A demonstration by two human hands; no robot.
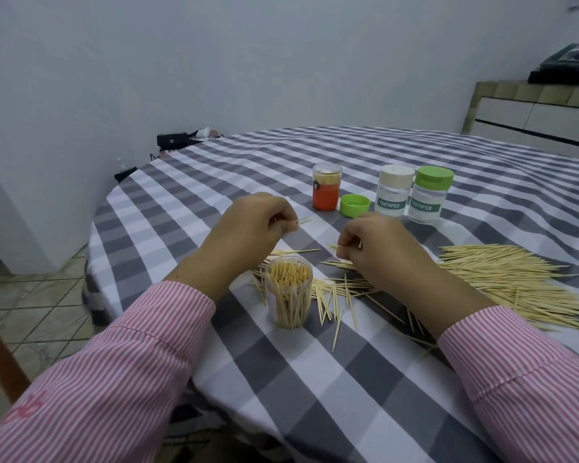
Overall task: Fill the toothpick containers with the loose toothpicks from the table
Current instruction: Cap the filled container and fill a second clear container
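We see a round worktop [315, 389] covered in a grey and white checked cloth, viewed from above our own two arms in pink striped sleeves [121, 372]. Our left hand [248, 225] hovers near the middle of the worktop, its grip closed in a pinch on a few toothpicks [302, 221] whose tips poke out to the right. Our right hand [378, 248] sits just beside it, its grip also curled and pinching a small bunch of toothpicks [334, 246], though how many is hard to make out.

Near the front edge, between our forearms, stands an open clear container [288, 292], upright and packed with toothpicks. Loose toothpicks [335, 295] lie scattered on the cloth around it and under our right hand. A large heap of toothpicks [522, 282] spreads toward the right edge of the worktop.

Toward the far edge, beyond our hands, stand three more containers in a row. An orange container [326, 187] with a clear cap is on the left. A loose green lid [355, 205] lies just beside it. Next come a container with a cream lid [395, 190] and one with a green lid [430, 194], touching or nearly so, both labelled "TOOTHPICK".
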